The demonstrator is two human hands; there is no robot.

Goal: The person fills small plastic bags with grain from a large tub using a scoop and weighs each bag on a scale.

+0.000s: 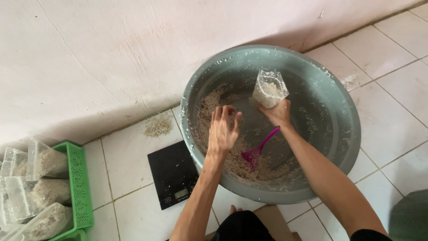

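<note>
A white tiled floor is meeting a pale plaster wall, and a person is filling a bag over a big basin.

The clear plastic bag (269,89) is standing upright near the far rim of the grey basin (343,102), partly filled with pale grain; the right hand (279,114) is clasping it from below. It looks soft, thin and slippery, likely light but sagging, so holding it low, under the filled part, seems safest. The left hand (223,129) is hovering over the grain heap (209,111) with fingers loosely curled, holding nothing. A purple scoop (257,150) is lying in the grain toward the near rim. A black scale (173,173) is sitting on the floor touching the basin's left edge; a green basket (80,187) of filled bags is standing at the floor's left edge.
</note>
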